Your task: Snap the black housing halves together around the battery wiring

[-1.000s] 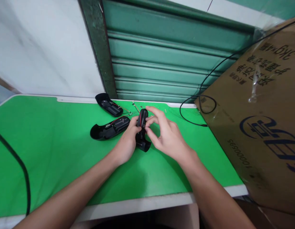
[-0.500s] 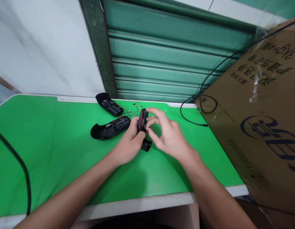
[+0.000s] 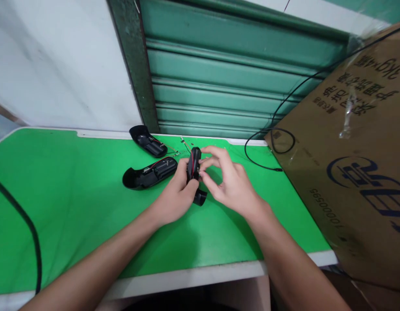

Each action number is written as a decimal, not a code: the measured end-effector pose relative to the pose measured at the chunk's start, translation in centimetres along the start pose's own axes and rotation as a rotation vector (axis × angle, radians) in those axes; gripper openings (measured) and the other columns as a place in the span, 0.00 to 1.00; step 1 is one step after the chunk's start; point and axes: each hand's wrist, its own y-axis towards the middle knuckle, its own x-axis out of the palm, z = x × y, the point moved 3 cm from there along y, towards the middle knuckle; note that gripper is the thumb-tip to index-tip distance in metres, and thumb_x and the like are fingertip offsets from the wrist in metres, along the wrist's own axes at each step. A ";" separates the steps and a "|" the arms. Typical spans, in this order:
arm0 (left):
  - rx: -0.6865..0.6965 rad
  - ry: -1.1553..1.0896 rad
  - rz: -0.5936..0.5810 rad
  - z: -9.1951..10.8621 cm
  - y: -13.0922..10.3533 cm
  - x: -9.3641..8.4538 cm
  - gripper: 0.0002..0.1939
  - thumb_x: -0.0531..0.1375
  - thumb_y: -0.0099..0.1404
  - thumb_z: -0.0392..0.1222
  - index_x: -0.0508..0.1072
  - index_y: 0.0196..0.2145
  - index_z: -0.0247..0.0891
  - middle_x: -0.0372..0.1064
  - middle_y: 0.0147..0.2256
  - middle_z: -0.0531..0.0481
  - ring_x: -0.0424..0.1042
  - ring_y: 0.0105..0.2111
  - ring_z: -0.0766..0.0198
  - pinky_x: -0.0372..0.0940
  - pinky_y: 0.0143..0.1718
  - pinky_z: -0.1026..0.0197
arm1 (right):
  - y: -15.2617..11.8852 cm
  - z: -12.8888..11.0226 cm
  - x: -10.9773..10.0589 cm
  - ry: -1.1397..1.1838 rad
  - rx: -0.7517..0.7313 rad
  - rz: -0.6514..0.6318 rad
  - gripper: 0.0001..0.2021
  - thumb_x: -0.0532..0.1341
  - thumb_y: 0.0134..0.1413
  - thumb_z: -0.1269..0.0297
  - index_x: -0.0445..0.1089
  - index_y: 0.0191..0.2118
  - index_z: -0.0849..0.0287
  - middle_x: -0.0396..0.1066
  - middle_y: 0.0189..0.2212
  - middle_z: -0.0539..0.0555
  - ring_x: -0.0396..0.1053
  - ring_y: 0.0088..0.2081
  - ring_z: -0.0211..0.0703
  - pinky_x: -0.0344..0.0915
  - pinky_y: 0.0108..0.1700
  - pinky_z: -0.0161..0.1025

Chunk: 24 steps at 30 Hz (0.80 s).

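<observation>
A table (image 3: pixel 73 224) covered with a green mat fills the lower part of the frame, with a white wall at the upper left and a green shutter (image 3: pixel 239 73) behind it in the upper middle. At the far left a thick black cable (image 3: pixel 23 218) runs over the mat to the lower edge. Left of the middle, a black plastic shell (image 3: pixel 148 172) lies on the mat with its open side up and a red wire inside, and a second black shell (image 3: pixel 147 141) lies behind it, near the back edge of the table. Near the middle of the frame the left hand (image 3: pixel 176 196) has its grip closed around a third black part (image 3: pixel 194 175), which is held upright just above the mat; a red wire shows on its upper end, and its lower end comes out below the thumb. The right hand (image 3: pixel 234 185) is just beside it, on the right, and its thumb and first fingers pinch at the upper half of the same part; what exactly is between the fingertips is too small to tell. Further right a thin black wire (image 3: pixel 268 149) makes a loop on the mat and rises toward the upper right. A big brown cardboard box (image 3: pixel 358 172) with blue printing leans at the right side of the frame.
</observation>
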 end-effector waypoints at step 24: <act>0.010 -0.002 -0.023 -0.1 0.0 0.0 0.15 0.52 0.67 0.37 0.60 0.52 0.41 0.64 0.51 0.46 0.65 0.56 0.56 0.59 0.63 0.53 | -0.2 0.2 0.2 -0.025 -0.016 0.007 0.23 0.59 0.66 0.75 0.59 0.63 0.53 0.79 0.42 0.53 0.81 0.44 0.47 0.76 0.47 0.41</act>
